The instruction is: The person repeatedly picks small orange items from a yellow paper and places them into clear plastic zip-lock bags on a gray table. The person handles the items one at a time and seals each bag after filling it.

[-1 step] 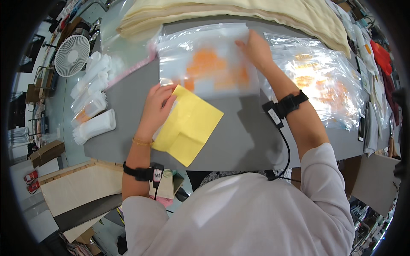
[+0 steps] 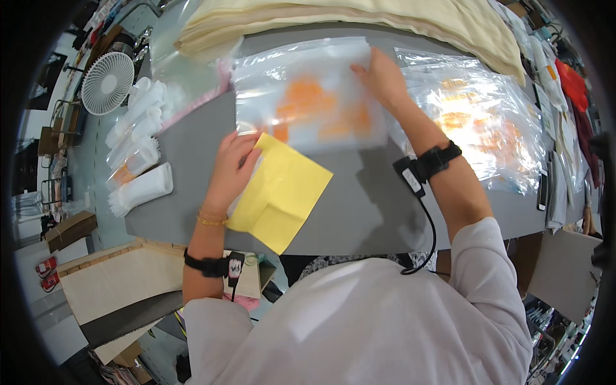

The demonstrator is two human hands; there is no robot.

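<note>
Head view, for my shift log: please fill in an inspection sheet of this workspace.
Surface: gray table, partly covered.
Work items: yellow sheet, creased; clear bag with orange print, beyond the sheet.
Clutter: pile of clear bags, right; rolled white items, left; cream fabric, far edge.
Left hand: holds the yellow sheet near its upper corner.
Right hand: at the clear bag's upper right corner; grip unclear.
Cables: black cable looping from the right-arm device; thinner cable from the left-arm device.
Surroundings: white fan and cardboard box, left.
</note>
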